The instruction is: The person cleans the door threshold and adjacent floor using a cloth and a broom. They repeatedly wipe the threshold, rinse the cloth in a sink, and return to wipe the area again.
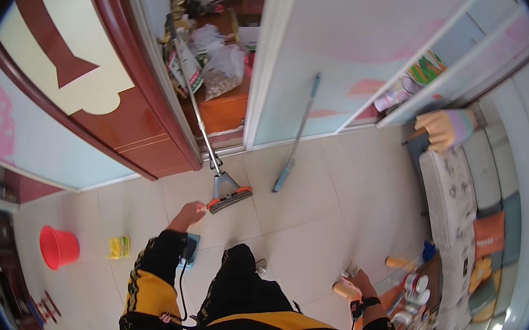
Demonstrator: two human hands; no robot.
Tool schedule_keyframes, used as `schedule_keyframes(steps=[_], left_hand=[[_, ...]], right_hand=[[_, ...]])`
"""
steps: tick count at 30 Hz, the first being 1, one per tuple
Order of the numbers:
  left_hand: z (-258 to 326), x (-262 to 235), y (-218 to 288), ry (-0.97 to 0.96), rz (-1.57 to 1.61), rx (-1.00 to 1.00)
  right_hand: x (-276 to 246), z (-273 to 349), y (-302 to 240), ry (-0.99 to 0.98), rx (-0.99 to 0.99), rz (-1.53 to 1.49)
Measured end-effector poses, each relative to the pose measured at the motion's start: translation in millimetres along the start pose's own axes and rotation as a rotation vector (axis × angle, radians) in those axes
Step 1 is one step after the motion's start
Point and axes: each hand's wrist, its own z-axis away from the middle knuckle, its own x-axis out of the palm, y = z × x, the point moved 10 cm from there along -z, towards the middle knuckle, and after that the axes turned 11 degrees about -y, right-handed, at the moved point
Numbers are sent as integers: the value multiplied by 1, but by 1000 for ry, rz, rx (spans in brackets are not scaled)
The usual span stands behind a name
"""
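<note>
My left hand is closed at the left end of a sponge mop's orange-and-grey head. The mop's silver handle slants away from me into the open doorway. At lower right, my right hand, with a dark band on its wrist, has curled fingers around a small whitish thing that I cannot make out. Close beside that hand is a pale orange cylinder.
A blue broom-like tool leans against the sliding panel. On the floor at left stand a red bucket and a yellow package. A low table with jars and a sofa line the right. Bags fill the doorway.
</note>
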Motion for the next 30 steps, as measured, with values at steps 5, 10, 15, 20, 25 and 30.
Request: schedule_keyframes(steps=[5, 10, 15, 20, 25, 30], left_hand=[[-113, -70, 13, 378, -107, 97], [-246, -148, -51, 422, 465, -169], [-317, -211, -98, 754, 615, -150], [-365, -236, -135, 839, 770, -306], [-387, -225, -157, 790, 999, -382], [-358, -221, -111, 822, 545, -403]], right_hand=[[-49, -69, -45, -53, -73, 80], [-53, -114, -68, -10, -120, 167], [-39, -126, -71, -310, 34, 5], [-64, -140, -111, -235, 78, 165], [-72, -152, -145, -215, 98, 25], [-74, -153, -156, -237, 65, -37]])
